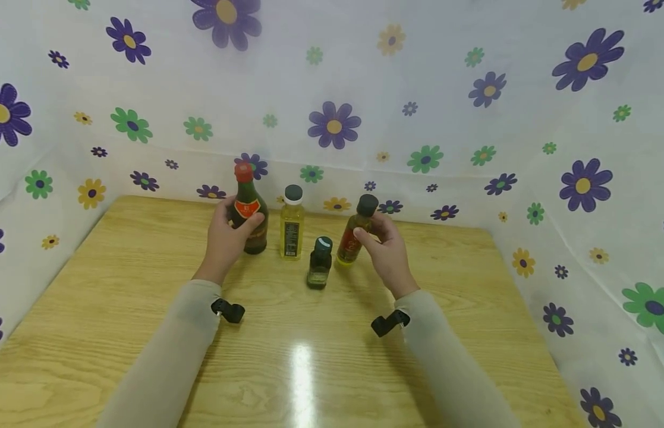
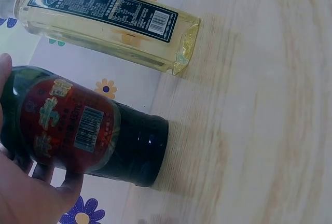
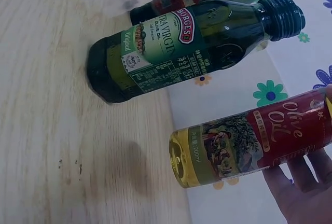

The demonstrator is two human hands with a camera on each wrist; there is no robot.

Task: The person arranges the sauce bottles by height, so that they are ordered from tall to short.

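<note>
Both sleeves are seen nearest the head camera, each ending in a grip. By the left hand [image 1: 224, 238] the dark red-capped bottle [image 1: 248, 209] is clasped, upright on the counter [image 1: 123, 297]. By the right hand [image 1: 387, 252] the red-labelled olive oil bottle [image 1: 355, 232] is pinched, tilted, its long axis leaning left. Between them the pale yellow bottle [image 1: 292, 223] and the small green bottle [image 1: 320, 263] are left untouched. Only in the right wrist view is the oil bottle's base [image 3: 179, 154] shown raised off the wood; from the head this cannot be told.

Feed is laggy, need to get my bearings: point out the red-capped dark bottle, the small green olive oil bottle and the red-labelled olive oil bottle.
red-capped dark bottle [image 1: 248, 209], head view, red front label.
small green olive oil bottle [image 3: 171, 50], right wrist view, green label.
red-labelled olive oil bottle [image 3: 249, 138], right wrist view, label middle.
</note>
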